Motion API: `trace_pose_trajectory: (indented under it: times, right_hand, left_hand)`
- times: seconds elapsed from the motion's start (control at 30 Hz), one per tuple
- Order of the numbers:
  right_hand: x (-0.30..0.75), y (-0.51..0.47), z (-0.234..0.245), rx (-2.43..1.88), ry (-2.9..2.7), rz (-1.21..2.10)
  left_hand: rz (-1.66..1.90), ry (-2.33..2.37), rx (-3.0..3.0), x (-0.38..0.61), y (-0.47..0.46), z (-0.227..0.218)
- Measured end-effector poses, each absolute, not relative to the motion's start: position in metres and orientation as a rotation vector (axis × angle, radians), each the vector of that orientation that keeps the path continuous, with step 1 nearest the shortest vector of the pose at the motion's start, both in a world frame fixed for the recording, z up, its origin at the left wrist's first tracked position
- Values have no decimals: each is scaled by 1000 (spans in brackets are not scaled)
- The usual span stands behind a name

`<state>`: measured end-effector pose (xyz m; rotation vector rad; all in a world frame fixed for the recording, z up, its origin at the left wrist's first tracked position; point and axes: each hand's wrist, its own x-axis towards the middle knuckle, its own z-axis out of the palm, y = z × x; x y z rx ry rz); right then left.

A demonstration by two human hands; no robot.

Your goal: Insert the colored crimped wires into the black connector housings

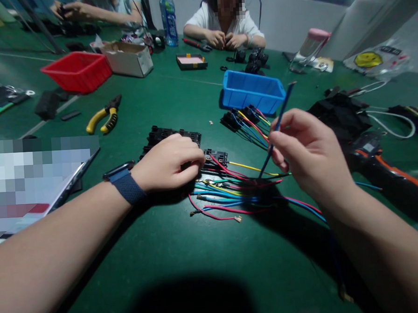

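Note:
My right hand (309, 153) pinches a thin blue wire (282, 105) between thumb and fingers, its upper end pointing up. My left hand (170, 162), with a dark blue watch band at the wrist, is closed on a black connector housing (216, 156); the fingertips are mostly hidden. Red and yellow wires run from that housing to the right. More black connector housings (156, 135) lie just behind my left hand. Between and below my hands, a bunch of loose red, blue, green and yellow wires (228, 200) lies on the table, some with metal terminals.
A blue bin (253, 92) stands behind wired black connectors (233, 120). Yellow-handled pliers (105, 116), a red bin (76, 72) and a cardboard box (128, 58) are at left. An orange-and-black tool (395, 174) lies at right. Two people work across the green table (172, 266).

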<state>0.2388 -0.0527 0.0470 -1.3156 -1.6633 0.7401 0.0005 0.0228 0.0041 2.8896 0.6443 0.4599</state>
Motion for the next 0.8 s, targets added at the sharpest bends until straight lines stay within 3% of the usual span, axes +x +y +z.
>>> trace_pose_trajectory:
  times: [0.23, 0.63, 0.73, 0.8]
  right_hand:
    - [236, -42, 31, -1220, -1185, 1227]
    - [232, -42, 28, -1236, -1251, 1512]
    - [233, -41, 30, -1271, -1265, 1443]
    - [237, -39, 32, -1334, -1235, 1155]
  left_hand:
    - [467, 651, 2915, 2, 19, 8]
    - [645, 674, 3018, 7, 5, 9]
    - [660, 682, 3037, 6, 5, 9]
    - [659, 694, 3044, 6, 6, 9]
